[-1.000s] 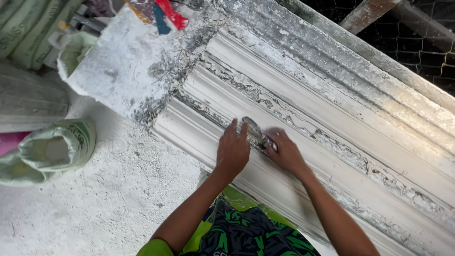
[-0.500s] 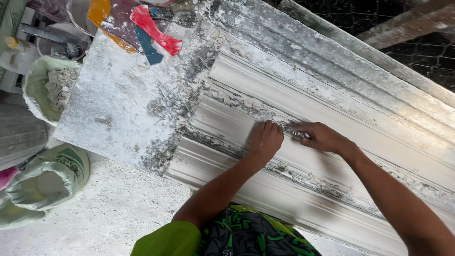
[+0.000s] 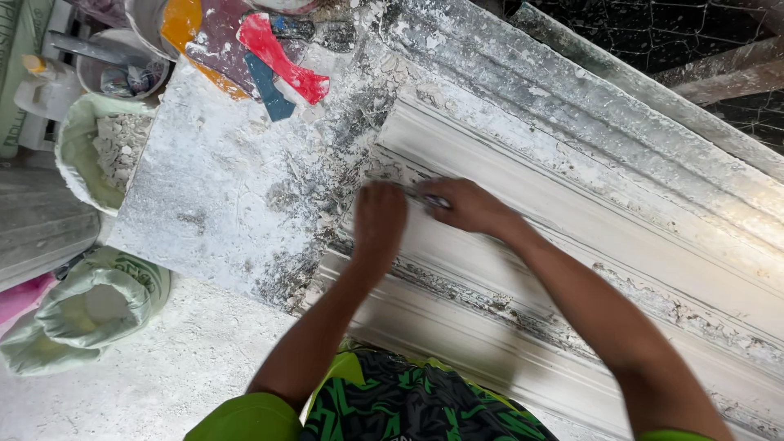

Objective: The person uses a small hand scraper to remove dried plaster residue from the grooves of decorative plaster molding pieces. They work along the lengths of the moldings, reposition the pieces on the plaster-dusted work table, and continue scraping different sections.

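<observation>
A long white plaster cornice moulding (image 3: 621,245) with ornate relief lies across a dusty work table. My left hand (image 3: 378,224) rests with closed fingers on the moulding near its left end. Just to its right, my right hand (image 3: 467,204) grips a small metal scraping tool (image 3: 431,198) whose tip touches the carved band. Both hands sit close together, and the tool's blade is mostly hidden between them. Motion blur softens both hands.
The plaster-caked board (image 3: 220,196) spreads to the left. Red and blue plastic scrapers (image 3: 282,65) lie at its far end by buckets (image 3: 122,69). A green sack of plaster lumps (image 3: 102,151) and another sack (image 3: 90,306) stand at the left. Wire mesh (image 3: 670,33) is at the top right.
Both hands have slid left along the moulding toward its end, with the tool still in my right hand. The view has shifted, showing more of the board and scrapers.
</observation>
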